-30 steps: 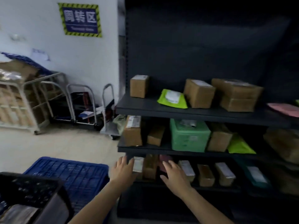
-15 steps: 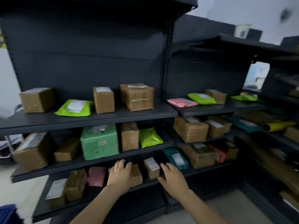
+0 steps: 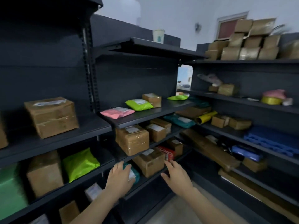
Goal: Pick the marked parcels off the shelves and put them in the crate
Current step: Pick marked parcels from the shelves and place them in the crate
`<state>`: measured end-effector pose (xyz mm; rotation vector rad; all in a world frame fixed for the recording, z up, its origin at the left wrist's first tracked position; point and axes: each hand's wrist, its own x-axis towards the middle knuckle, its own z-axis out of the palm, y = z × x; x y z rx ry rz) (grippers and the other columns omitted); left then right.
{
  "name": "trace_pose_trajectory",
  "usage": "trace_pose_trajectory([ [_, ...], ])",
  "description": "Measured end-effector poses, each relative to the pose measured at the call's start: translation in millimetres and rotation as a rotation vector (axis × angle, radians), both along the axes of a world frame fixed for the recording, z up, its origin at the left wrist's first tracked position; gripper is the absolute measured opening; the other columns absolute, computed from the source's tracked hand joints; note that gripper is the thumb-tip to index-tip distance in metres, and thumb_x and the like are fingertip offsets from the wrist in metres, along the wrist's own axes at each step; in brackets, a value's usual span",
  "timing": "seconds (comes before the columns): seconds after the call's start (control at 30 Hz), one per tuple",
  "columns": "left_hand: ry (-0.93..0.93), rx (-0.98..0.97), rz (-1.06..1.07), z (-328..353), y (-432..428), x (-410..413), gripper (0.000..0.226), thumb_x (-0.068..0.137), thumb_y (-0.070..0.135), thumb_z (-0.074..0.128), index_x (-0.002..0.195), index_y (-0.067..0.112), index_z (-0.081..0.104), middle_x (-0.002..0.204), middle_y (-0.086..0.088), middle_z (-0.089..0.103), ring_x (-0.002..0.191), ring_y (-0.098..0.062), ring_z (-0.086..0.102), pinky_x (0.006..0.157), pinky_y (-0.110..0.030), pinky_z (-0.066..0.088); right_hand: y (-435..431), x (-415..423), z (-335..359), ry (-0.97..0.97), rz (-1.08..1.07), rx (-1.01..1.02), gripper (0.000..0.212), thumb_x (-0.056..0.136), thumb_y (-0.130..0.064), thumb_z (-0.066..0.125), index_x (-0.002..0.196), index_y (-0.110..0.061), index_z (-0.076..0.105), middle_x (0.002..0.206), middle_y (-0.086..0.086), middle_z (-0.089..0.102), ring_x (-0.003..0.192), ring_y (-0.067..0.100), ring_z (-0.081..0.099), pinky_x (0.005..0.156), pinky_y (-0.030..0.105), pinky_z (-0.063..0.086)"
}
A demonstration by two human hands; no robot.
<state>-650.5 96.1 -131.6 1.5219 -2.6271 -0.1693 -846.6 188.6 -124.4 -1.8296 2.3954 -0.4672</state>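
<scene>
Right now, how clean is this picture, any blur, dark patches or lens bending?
Head view: motion blur smears the left edge, worst on the green box; the shelf upright leans with wide-angle distortion; lower shelves lie in dim shadow; the pink mailer, left hand and right hand look fairly sharp.

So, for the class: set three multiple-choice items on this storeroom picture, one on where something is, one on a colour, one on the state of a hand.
1. The paper cup stands: A) on the top shelf; B) on the floor; C) in a hand.
2. The flat mailer left of the lime mailer is: A) blue; B) pink; C) white.
3. The right hand is: A) gripping a box; B) open, holding nothing; C) a fist.
Answers: 1 A, it sits on the highest dark board; 2 B, its wrap is plainly pink; 3 B, its fingers are spread and empty.
</scene>
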Motion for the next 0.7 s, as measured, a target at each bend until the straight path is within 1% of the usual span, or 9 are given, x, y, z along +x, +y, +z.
trace_pose_trajectory([
  [0.17,0.060,0.002,-0.096,5.0,-52.7,-82.1,0.063,0.094,0.046,0.043,0.148,0.021,0.021,0.152,-0.011,0.020,0.141,-0.027,0.019,0.114,-0.035,0.021,-41.3,-72.2,7.2,0.018,-0.088,0.003,0.057,0.096,-0.042,0.041,0.146,-0.017,0.026,0.149,0.005,0.031,0.134,0.022,0.035,0.109,0.032,0.035],
  [0.33,0.115,-0.007,-0.170,25.8,-115.8,-163.2,0.064,0.094,0.046,0.043,0.149,0.021,0.021,0.153,-0.011,0.019,0.141,-0.026,0.017,0.114,-0.036,0.024,-92.0,-141.0,18.5,0.005,-0.171,-0.025,0.058,0.096,-0.042,0.042,0.146,-0.019,0.026,0.149,0.004,0.032,0.134,0.020,0.035,0.109,0.032,0.034],
  [0.47,0.088,-0.035,-0.233,31.7,-147.8,-220.3,0.064,0.094,0.047,0.043,0.148,0.019,0.022,0.154,-0.011,0.017,0.143,-0.027,0.014,0.115,-0.036,0.019,-120.5,-190.4,18.4,-0.015,-0.217,-0.020,0.059,0.096,-0.041,0.043,0.147,-0.019,0.025,0.151,0.005,0.030,0.136,0.021,0.032,0.110,0.033,0.033],
  [0.6,0.067,-0.067,-0.262,33.4,-175.0,-270.8,0.063,0.093,0.047,0.044,0.147,0.019,0.024,0.151,-0.011,0.024,0.140,-0.026,0.021,0.114,-0.035,0.021,-147.9,-237.8,15.5,-0.030,-0.241,-0.014,0.059,0.096,-0.041,0.042,0.147,-0.018,0.025,0.152,0.007,0.027,0.139,0.022,0.029,0.111,0.034,0.032],
  [0.7,0.067,-0.056,-0.265,31.5,-195.0,-311.2,0.064,0.093,0.048,0.044,0.147,0.020,0.024,0.153,-0.011,0.022,0.141,-0.027,0.020,0.114,-0.036,0.022,-169.0,-276.0,13.2,-0.027,-0.226,-0.014,0.057,0.096,-0.040,0.042,0.146,-0.017,0.026,0.151,0.007,0.029,0.138,0.022,0.031,0.111,0.033,0.033],
])
